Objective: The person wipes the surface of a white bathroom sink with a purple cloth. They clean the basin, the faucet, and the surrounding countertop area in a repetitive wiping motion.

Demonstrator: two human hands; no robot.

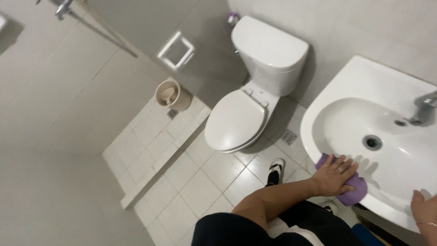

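Item, nearest: the left hand (336, 174), extended from a bare forearm over dark clothing, is laid flat with fingers spread and pressed palm-down on a purple cloth (353, 190); nothing is clenched, the cloth being held only by the weight of the open palm. The cloth is bunched along the front rim of the white sink (318, 114), its long axis following the curve of that rim from upper left to lower right, and most of it lies directly beneath and just behind the palm, toward the person. Item, beside it: the right hand (425, 213) is seen only in part at the lower right edge, resting at or just above the sink's near rim, well apart from the cloth; whether it is open or gripping cannot be told, since the frame cuts it off. The left hand is thus the nearer to the cloth. Item, farther in: the drain (372, 142) at the basin's middle and a metal tap (424, 108) at its far side. Item, beyond on the floor: a shoe (275, 166) on pale tiles, a white toilet (246, 114) with the lid down, and a small beige bin (168, 94) by the wall.
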